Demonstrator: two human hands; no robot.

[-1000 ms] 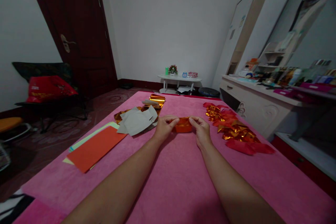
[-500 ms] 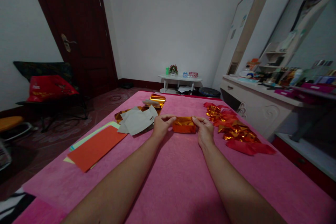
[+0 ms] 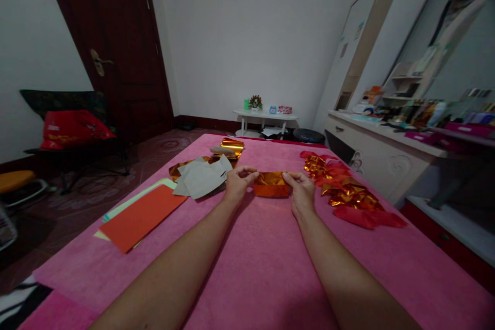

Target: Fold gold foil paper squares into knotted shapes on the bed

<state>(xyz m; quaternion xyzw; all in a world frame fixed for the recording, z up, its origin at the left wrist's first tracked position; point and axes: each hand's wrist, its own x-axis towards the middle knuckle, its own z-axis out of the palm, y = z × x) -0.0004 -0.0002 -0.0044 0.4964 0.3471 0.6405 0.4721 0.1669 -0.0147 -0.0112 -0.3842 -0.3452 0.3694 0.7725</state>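
Between my two hands is a small rectangular piece of shiny orange-gold foil paper (image 3: 271, 185), its long side facing me. My left hand (image 3: 240, 183) pinches its left upper corner between thumb and fingers. At the right upper corner, my right hand (image 3: 301, 188) grips it the same way. Just left of my left hand lie several grey-white paper pieces (image 3: 203, 178), with gold foil partly under them. Beyond them is a roll of gold foil (image 3: 232, 147). To the right of my right hand sits a row of gold and red folded foil pieces (image 3: 350, 193).
A pink cloth (image 3: 255, 263) covers the table. An orange-red paper sheet (image 3: 145, 216) rests on paler coloured sheets at the left. A cluttered white dresser (image 3: 390, 139) stands right, and a low white table (image 3: 266, 114) by the wall. A red bag (image 3: 75, 129) is on a chair.
The foil piece has tipped slightly, so its creased upper face and flat front edge show more distinctly. Both hands keep hold and have barely moved.
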